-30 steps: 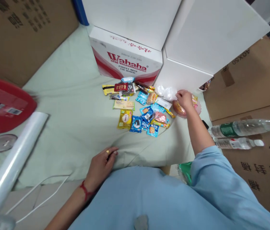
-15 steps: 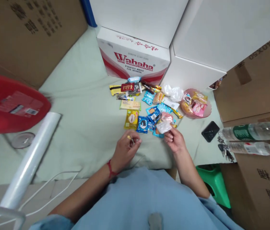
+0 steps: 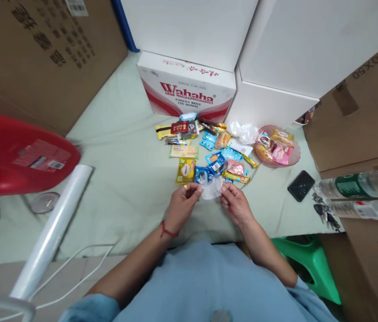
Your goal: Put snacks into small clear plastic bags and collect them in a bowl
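Observation:
A small clear plastic bag (image 3: 212,189), crumpled and see-through, is stretched between my two hands just in front of the snack pile. My left hand (image 3: 184,203) pinches its left edge, and my right hand (image 3: 237,205) pinches the right edge. Right behind the bag lie blue snack packets (image 3: 202,173), partly covered by it. A yellow packet (image 3: 186,171) rests above my left hand. Beyond my right hand are a pink-wrapped snack (image 3: 235,167) and a long yellow packet (image 3: 237,178). More clear plastic (image 3: 242,130) sits bunched at the back of the pile.
A pink bowl (image 3: 294,157) of wrapped snacks stands right of the pile. Behind is a Wahaha carton (image 3: 189,96). Farther right lie a black phone (image 3: 301,185), keys (image 3: 324,213) and two bottles (image 3: 366,184). On the left are a plastic roll (image 3: 54,228) and a red object (image 3: 24,156).
My right hand has brought the clear plastic down and left from over the snacks. My left hand, holding nothing before, now grips its other edge. The camera view has shifted slightly.

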Available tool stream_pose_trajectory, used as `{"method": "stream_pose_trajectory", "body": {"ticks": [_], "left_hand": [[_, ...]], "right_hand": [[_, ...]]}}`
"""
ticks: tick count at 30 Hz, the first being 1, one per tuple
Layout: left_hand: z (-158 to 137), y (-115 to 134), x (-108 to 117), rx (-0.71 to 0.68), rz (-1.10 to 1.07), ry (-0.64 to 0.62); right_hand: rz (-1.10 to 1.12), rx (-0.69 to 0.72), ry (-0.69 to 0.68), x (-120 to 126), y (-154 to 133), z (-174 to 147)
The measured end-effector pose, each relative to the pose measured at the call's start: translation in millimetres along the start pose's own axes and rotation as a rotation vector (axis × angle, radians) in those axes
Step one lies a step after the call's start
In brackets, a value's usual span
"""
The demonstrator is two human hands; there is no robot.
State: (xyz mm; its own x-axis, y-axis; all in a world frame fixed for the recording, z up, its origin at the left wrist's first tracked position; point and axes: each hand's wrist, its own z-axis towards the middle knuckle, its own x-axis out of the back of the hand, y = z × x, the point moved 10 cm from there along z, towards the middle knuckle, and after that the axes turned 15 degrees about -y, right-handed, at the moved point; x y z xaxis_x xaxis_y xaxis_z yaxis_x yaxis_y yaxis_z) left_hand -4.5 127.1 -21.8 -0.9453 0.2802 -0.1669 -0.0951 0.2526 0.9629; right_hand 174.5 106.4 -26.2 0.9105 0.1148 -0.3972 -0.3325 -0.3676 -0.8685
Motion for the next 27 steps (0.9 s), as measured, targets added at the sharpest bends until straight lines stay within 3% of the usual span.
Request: {"method": "stream_pose_trajectory", "body": {"ticks": [5, 10, 16, 18, 21, 25, 27], "left_hand": [[0.8, -17.3, 19.4, 0.061, -0.237, 0.098], [-7.8, -4.9, 24.7, -0.032, -0.104, 0.117], [-19.8, 28.3, 3.6, -0.255, 0.397, 0.016], [-21.4, 26.5, -4.7, -0.255, 0.419, -0.054], [-20.8, 9.9, -9.1, -0.13, 0.353, -0.131], [-20.2, -1.1, 11.7, -0.027, 0.373, 0.031], [-18.3, -6.9, 24.5, -0.011, 0.246, 0.11]], "right_hand": [[-0.106, -0.041, -0.018, 8.9, 5.9, -5.8], [-0.215, -0.006, 0.154, 31.7, -17.7, -17.4], [-0.225, -0.067, 0.001, -5.9, -15.9, 7.9], [-0.301, -0.035, -0.024, -16.1, -10.3, 19.9], [-0.509, 0.065, -0.026, -27.9, -9.1, 28.0], [-0.715, 0.096, -0.119, -47.6, -7.1, 24.7], [-0.704, 0.104, -0.089, -43.7, -9.8, 20.3]]}}
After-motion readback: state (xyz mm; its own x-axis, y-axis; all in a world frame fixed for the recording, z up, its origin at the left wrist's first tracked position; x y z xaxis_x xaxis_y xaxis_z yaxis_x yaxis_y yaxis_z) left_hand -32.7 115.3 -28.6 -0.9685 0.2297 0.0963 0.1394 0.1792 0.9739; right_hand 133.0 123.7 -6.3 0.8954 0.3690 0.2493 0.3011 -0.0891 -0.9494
